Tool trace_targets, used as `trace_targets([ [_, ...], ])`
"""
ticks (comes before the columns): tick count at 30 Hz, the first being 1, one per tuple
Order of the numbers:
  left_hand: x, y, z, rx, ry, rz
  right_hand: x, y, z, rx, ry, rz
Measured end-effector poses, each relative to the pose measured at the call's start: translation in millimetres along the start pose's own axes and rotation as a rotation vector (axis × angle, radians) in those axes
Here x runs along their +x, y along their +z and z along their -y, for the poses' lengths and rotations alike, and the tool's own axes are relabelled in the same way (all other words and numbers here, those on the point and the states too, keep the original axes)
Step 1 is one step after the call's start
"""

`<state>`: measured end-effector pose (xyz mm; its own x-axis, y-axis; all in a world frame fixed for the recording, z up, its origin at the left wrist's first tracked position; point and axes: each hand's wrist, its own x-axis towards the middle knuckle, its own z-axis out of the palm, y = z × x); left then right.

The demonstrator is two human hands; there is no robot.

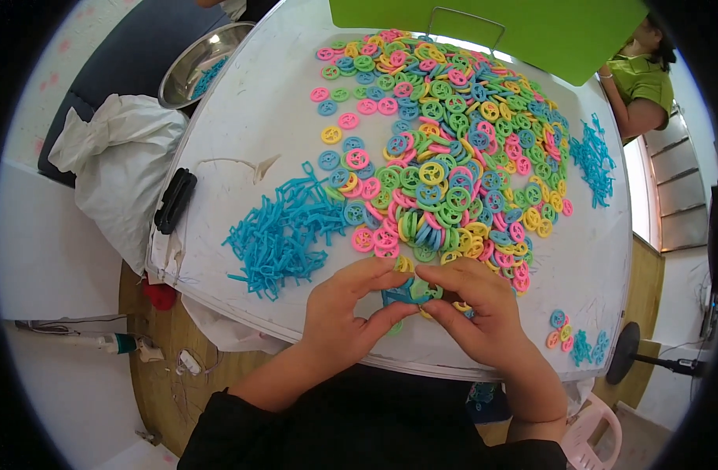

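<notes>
My left hand [351, 305] and my right hand [480, 309] meet above the near edge of the white table, thumbs and forefingers pinched toward each other. Between the fingertips is a small blue plastic piece [406, 293], held by my left hand. My right fingertips close beside it, over some green and yellow plastic; whether they grip a separate part is hidden. Just beyond lies a big heap of spoked plastic rings [453, 176] in pink, yellow, green and blue. Left of my hands sits a tangled pile of thin blue plastic pieces [284, 235].
A second blue pile [594, 160] lies at the right edge, with a small cluster of rings [561, 329] nearer. A green panel [492, 31] stands at the back. Far left are a metal bowl [188, 66], a black object [175, 201] and a white sack [120, 164]. A co-worker [641, 86] sits far right.
</notes>
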<state>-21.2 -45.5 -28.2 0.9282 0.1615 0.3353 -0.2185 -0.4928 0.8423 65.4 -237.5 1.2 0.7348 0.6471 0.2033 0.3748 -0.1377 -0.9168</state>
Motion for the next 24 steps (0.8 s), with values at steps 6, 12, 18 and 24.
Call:
trace_targets([
  [6, -3.3, 0.6, -3.7, 0.101, 0.003, -0.013, 3.8, -7.8, 2.9, -0.324, -0.139, 0.099],
  [12, 0.5, 3.9, -1.5, 0.132, 0.121, 0.011, -2.6, -10.4, 10.7, 0.410, 0.565, 0.142],
  [18, -0.1, -3.9, -3.8, 0.031, 0.033, 0.012, -0.8, 2.6, -0.1, 0.186, 0.165, 0.138],
  [24, -18.0, -71.7, 6.9, -0.628, -0.288, -0.198, -6.2, -3.5, -20.0, 0.045, 0.042, -0.133],
])
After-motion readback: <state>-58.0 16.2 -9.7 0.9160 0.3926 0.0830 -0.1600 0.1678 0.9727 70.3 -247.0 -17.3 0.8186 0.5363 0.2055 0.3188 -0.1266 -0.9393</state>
